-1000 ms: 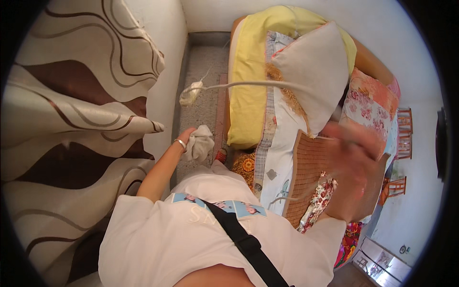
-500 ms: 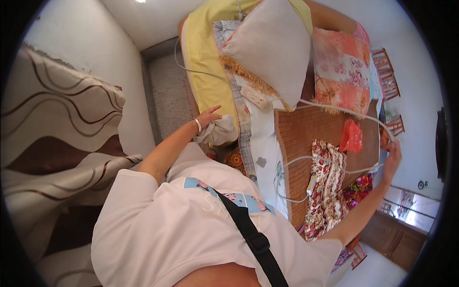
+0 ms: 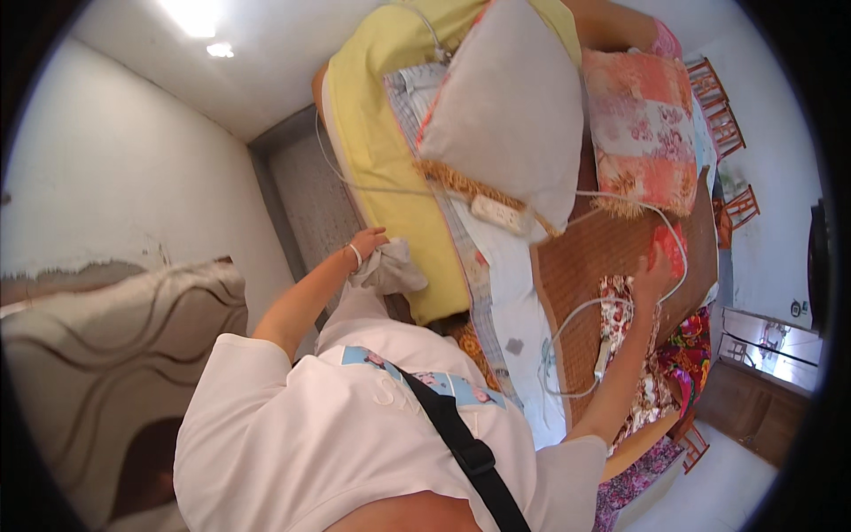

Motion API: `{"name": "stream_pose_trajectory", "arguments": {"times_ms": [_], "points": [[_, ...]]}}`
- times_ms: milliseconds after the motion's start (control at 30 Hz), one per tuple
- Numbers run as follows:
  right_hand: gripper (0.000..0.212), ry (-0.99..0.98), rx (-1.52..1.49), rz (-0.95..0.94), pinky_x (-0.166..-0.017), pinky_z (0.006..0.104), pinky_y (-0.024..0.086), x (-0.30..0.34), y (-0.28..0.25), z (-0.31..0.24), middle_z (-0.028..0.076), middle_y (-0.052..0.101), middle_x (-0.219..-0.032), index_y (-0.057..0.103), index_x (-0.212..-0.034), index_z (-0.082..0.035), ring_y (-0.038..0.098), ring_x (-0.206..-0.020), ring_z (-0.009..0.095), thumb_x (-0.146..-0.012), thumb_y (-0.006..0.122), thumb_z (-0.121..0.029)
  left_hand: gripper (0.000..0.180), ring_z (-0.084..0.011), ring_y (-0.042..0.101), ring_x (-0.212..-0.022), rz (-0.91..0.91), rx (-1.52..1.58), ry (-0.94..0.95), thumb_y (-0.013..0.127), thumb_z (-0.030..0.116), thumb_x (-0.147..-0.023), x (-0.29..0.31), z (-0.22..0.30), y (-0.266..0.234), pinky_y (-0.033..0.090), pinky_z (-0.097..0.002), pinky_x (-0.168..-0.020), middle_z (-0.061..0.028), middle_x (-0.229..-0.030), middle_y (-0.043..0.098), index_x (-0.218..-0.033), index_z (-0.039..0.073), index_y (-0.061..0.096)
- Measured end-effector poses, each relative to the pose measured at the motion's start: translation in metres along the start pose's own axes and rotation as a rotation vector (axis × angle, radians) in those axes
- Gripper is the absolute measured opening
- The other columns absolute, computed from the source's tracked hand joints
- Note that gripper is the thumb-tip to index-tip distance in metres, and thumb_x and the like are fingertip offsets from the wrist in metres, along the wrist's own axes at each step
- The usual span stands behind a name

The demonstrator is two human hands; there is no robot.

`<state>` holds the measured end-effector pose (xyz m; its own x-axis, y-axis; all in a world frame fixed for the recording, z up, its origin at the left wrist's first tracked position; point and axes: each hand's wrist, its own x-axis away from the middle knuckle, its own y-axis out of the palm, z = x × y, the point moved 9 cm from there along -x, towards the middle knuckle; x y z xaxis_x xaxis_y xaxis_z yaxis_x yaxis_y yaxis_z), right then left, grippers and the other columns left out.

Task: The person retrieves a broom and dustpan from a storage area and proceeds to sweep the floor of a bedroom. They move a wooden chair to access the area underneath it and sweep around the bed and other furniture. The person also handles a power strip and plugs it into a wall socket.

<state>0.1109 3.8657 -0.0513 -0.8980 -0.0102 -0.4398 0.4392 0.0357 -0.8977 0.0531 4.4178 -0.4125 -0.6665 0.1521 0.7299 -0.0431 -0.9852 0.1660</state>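
My left hand (image 3: pixel 365 243), with a white bangle at the wrist, holds a crumpled greyish-white cloth (image 3: pixel 390 266) beside the bed's near-left edge. Its upper fingers stretch toward the bed. Over the brown woven mat, my right hand (image 3: pixel 652 280) meets a red plastic bag (image 3: pixel 671 250). Whether the fingers grip the bag is unclear, since they partly blend into it. A white cable (image 3: pixel 567 321) loops over the mat and runs close by the right hand. Below that forearm lies a floral-patterned cloth (image 3: pixel 640 410), partly covered by the arm.
A white power strip (image 3: pixel 498 214) lies next to a large pale fringed pillow (image 3: pixel 510 115). An orange-and-white pillow (image 3: pixel 643 133) is beyond the brown mat (image 3: pixel 581 257). Yellow bedding (image 3: pixel 390 160) covers the left edge. A patterned curtain-like fabric (image 3: pixel 124 346) stands at left.
My right hand has let go of the white cable and moved inward to the red bag. The cable now rests lower on the mat. My left hand still holds the cloth; the view has shifted.
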Motion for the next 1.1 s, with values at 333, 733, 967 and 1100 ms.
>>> {"name": "stream_pose_trajectory", "arguments": {"times_ms": [333,733,967,1100], "points": [[0.025,0.402,-1.005,-0.462,-0.064,0.0253,0.047,-0.088,0.177,-0.278,0.011,0.062,-0.088,0.056,-0.102,0.003,0.061,-0.075,0.015,-0.081,0.053,-0.009,0.049,-0.0212,0.054,-0.100,0.096,0.021,-0.114,0.057,0.011,-0.078,-0.041,0.065,-0.114,0.044,-0.0288,-0.084,-0.0139,-0.117,0.052,-0.123,-0.001,0.043],[0.021,0.441,-1.351,-0.774,-0.058,0.0234,0.049,-0.068,0.232,-0.427,0.010,0.061,-0.084,0.057,-0.099,0.003,0.060,-0.067,0.014,-0.085,0.049,-0.010,0.047,-0.0198,0.050,-0.106,0.211,-0.246,-0.085,0.061,0.014,-0.072,-0.017,0.099,-0.175,0.039,-0.0271,-0.088,-0.0135,-0.114,0.054,-0.117,0.003,0.052],[0.023,0.644,-1.667,-0.729,-0.067,0.0290,0.052,-0.123,0.252,-0.456,0.013,0.060,-0.092,0.053,-0.103,0.005,0.060,-0.077,0.018,-0.087,0.047,-0.011,0.043,-0.0159,0.055,-0.090,0.285,-0.202,-0.011,0.062,0.013,-0.072,-0.024,0.104,-0.236,0.044,-0.0251,-0.076,-0.0093,-0.102,0.059,-0.114,0.002,0.054],[0.023,0.805,-1.916,-0.620,-0.072,0.0350,0.052,-0.173,0.299,-0.466,0.016,0.058,-0.092,0.048,-0.104,0.005,0.059,-0.080,0.024,-0.088,0.046,-0.011,0.044,-0.0150,0.055,-0.088,0.338,-0.192,-0.021,0.062,0.011,-0.073,-0.044,0.117,-0.270,0.045,-0.0244,-0.075,-0.0089,-0.100,0.059,-0.114,0.001,0.053]]}}
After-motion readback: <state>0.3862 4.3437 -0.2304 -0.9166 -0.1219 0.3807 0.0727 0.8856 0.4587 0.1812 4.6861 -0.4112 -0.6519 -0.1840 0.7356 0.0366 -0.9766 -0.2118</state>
